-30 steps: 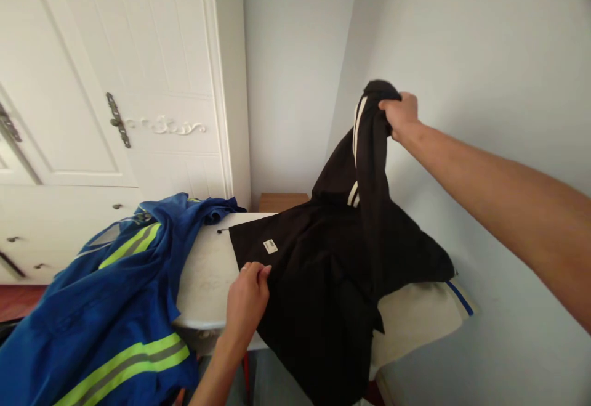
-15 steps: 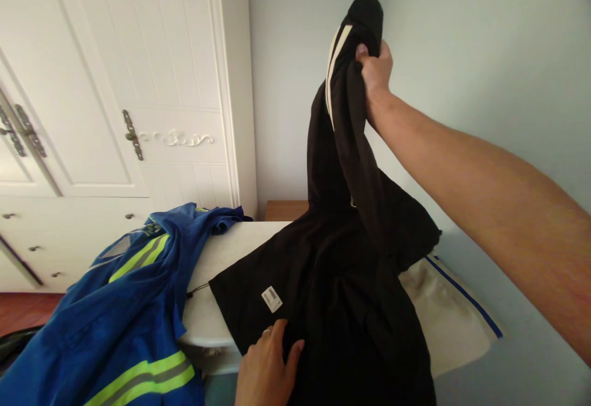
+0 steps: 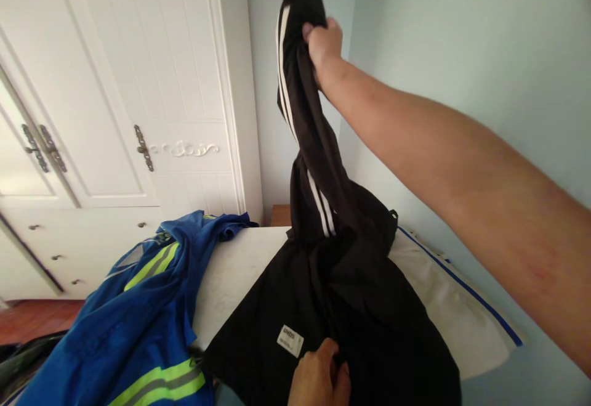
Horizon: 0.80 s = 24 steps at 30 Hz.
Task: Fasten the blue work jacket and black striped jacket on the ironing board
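A black garment (image 3: 369, 307) with a small white label (image 3: 290, 341) lies over a white surface, one part of it pulled upright and showing white stripes. My right hand (image 3: 323, 42) is closed around the raised part near its top, at the upper middle of the view. Low in the middle, my left hand (image 3: 319, 376) has its fingers pinched on the same black cloth, just right of the label. Some of its fingertips are hidden in the dark folds.
A blue garment (image 3: 138, 307) with yellow-green and grey bands drapes over the left of the white surface (image 3: 231, 270). White cloth with a blue edge (image 3: 443, 295) lies at the right. A white wardrobe (image 3: 184, 73) stands behind on the left.
My right hand has moved left and slightly up with the raised cloth, baring more stripes. My left hand has shifted right and its fingers have closed on the cloth.
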{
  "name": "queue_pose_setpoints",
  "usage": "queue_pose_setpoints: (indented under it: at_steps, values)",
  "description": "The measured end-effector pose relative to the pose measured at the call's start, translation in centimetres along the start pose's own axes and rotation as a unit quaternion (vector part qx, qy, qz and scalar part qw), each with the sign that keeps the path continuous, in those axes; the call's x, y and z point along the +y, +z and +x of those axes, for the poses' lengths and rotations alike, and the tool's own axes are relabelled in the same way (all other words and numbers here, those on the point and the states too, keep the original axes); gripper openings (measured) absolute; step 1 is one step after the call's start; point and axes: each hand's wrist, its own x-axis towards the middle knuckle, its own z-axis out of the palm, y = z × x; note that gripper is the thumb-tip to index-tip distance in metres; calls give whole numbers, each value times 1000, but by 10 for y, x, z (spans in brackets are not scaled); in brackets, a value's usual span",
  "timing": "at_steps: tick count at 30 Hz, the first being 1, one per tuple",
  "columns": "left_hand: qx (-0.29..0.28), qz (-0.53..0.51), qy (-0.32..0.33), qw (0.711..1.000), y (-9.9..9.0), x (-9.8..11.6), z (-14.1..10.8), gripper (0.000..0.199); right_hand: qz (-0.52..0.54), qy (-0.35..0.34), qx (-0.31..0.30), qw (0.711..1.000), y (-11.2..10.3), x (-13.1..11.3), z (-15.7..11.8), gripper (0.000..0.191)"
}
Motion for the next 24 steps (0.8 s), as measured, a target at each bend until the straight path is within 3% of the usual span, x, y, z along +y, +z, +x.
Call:
queue_pose_setpoints:
  at_steps: [3,7,10,13,14,16,19,22,24]
  values:
    - [9,-8,26,1000,4,-7,-2,29,-21,97,-78,992,2,59,-37,36]
    - [32,-30,53,998,9,-20,-6,26,-77,200,-79,974,-23,125,-85,37]
    - [41,-60,71,995,10,-32,-8,25,-70,279,-136,948,-63,154,-112,35]
    - [41,-95,87,991,7,-44,-12,29,-27,336,-205,919,-119,167,-129,37]
    - [37,-109,91,989,6,-49,-13,31,-34,344,-179,921,-141,167,-134,39]
    - [24,-143,94,985,7,-60,-16,36,-77,322,-31,943,-183,164,-148,43]
    - [10,-201,85,976,18,-81,-19,43,-148,254,157,943,-242,149,-195,61]
    - [34,-261,55,963,37,-102,-24,52,-197,134,251,938,-287,133,-274,99]
    - [64,-289,34,955,47,-112,-30,56,-195,138,238,941,-308,126,-330,104]
